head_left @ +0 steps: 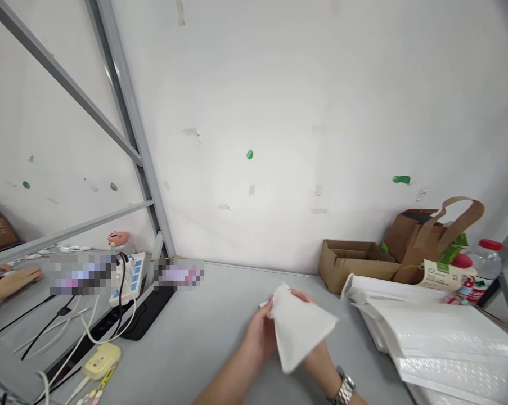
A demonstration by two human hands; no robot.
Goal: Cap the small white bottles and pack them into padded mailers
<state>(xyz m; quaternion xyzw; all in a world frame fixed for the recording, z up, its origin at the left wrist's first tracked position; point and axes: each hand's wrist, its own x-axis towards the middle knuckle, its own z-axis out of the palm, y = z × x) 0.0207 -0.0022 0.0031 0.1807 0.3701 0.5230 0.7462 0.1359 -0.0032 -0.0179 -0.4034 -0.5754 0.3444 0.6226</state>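
In the head view I hold a white folded sheet, which looks like paper or tissue, a little above the grey tabletop. My left hand grips its left edge, thumb on the near side. Behind the sheet is my right hand; its fingertips curl over the top edge and most of its palm is hidden. The sheet spreads downward and to the right into a pointed, cone-like shape. A metal watch circles my right wrist.
White bubble mailers are stacked at the right. Behind them stand an open cardboard box, a brown paper bag and a red-capped bottle. Left are a power strip, cables and a yellow case. Another person's hand rests far left.
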